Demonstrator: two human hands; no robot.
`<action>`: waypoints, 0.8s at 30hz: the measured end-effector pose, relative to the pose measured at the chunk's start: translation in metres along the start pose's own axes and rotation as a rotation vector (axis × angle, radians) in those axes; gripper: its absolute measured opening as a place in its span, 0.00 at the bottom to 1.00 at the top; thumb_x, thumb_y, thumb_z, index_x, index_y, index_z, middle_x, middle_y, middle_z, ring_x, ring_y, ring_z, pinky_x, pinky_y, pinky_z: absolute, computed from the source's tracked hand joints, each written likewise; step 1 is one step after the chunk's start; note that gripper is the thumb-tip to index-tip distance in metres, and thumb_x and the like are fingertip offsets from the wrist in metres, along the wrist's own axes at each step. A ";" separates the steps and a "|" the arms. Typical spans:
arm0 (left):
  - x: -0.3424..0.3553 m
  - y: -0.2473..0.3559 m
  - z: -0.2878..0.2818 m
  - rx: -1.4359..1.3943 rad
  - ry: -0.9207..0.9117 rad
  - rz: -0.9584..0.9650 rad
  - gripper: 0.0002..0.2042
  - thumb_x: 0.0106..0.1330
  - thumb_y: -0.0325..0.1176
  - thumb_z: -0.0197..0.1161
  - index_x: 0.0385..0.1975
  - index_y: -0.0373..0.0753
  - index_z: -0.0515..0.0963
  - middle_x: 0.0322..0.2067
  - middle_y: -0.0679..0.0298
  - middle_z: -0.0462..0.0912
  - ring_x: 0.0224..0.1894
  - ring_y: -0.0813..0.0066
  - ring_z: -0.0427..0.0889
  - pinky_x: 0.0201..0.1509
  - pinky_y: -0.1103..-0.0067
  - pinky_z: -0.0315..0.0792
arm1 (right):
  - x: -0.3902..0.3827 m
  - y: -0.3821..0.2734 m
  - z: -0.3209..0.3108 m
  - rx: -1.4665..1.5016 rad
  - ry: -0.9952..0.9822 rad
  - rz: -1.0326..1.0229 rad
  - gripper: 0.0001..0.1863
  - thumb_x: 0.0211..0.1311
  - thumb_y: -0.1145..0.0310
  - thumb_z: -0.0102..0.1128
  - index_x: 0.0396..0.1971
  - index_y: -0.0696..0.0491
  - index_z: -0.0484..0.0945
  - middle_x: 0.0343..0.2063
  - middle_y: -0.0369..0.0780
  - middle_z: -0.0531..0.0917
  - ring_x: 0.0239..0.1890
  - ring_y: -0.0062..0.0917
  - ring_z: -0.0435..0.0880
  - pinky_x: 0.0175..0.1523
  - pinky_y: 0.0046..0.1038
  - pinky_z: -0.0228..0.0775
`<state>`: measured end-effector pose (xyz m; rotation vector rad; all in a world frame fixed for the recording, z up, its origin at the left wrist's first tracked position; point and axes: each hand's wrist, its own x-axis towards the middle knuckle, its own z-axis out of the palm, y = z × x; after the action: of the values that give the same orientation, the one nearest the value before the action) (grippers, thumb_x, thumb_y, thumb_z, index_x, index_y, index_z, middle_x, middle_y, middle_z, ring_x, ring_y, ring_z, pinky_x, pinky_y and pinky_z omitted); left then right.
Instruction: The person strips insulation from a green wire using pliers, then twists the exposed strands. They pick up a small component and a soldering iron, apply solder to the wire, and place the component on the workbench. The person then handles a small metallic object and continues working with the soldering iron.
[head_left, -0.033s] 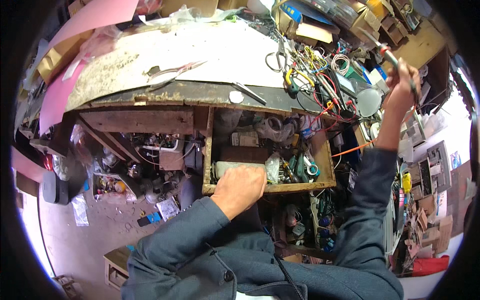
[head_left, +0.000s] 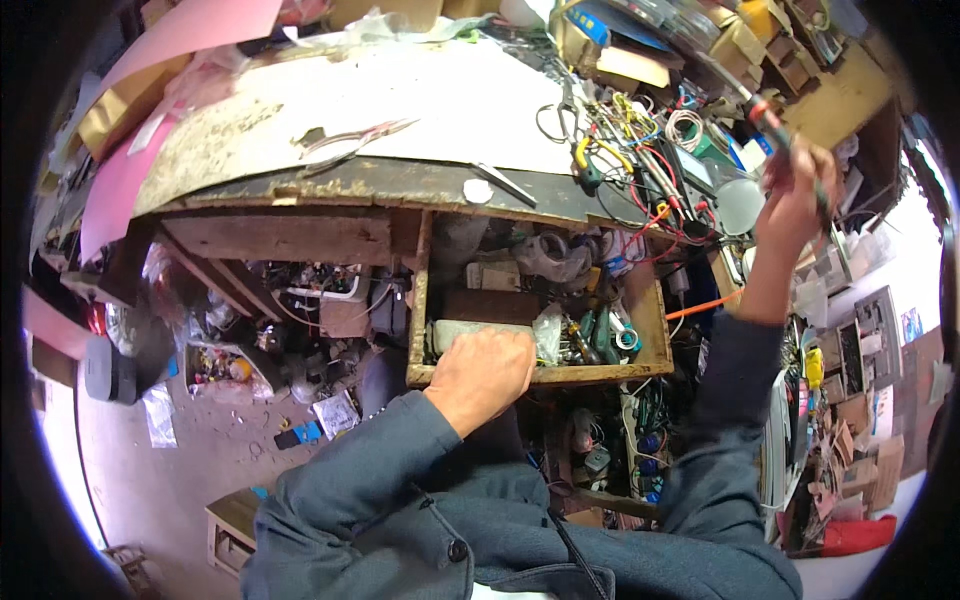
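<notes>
Left hand (head_left: 485,372): curled at the front edge of the open drawer (head_left: 610,374); whether it grips anything, I cannot tell.
Inside it: packets (head_left: 492,276), hand tools (head_left: 602,335).
Right hand (head_left: 798,195): closed around the red-collared tool (head_left: 766,118), held up right of tangled wires (head_left: 628,112) on the workbench (head_left: 430,95).
Step in hand: seemingly, handling this tool.
Next move: likely calls for keeping its tip clear.

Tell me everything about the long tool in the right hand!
The long tool has a slim, grey, metal-looking shaft, a red band and a dark greenish handle. The right hand grips the handle, holding it slanted at the picture's upper right, shaft toward the upper left. Blur hides finer detail.
</notes>
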<state>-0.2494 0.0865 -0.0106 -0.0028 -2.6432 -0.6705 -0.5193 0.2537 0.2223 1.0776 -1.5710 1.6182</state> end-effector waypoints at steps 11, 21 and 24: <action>0.001 0.000 0.001 0.067 -0.112 0.028 0.12 0.65 0.37 0.58 0.25 0.37 0.80 0.21 0.51 0.83 0.26 0.54 0.86 0.28 0.62 0.80 | -0.235 -0.042 0.066 0.450 -0.106 0.442 0.18 0.61 0.68 0.59 0.45 0.67 0.80 0.32 0.48 0.84 0.28 0.29 0.85 0.36 0.31 0.81; -0.001 -0.002 0.004 0.025 -0.034 0.006 0.11 0.66 0.38 0.59 0.26 0.38 0.79 0.21 0.54 0.82 0.26 0.56 0.85 0.27 0.64 0.80 | -0.240 -0.026 0.075 0.447 -0.090 0.381 0.19 0.59 0.68 0.60 0.44 0.68 0.80 0.32 0.45 0.82 0.28 0.29 0.84 0.34 0.30 0.81; -0.002 -0.001 0.002 0.018 -0.028 0.036 0.11 0.66 0.38 0.59 0.26 0.38 0.79 0.21 0.55 0.82 0.26 0.56 0.85 0.26 0.64 0.80 | -0.241 -0.026 0.073 0.450 -0.139 0.403 0.18 0.59 0.69 0.61 0.44 0.67 0.81 0.34 0.45 0.83 0.29 0.28 0.84 0.35 0.28 0.79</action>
<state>-0.2486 0.0869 -0.0138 -0.0552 -2.6696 -0.6399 -0.3748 0.2080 0.0193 1.1692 -1.6311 2.2925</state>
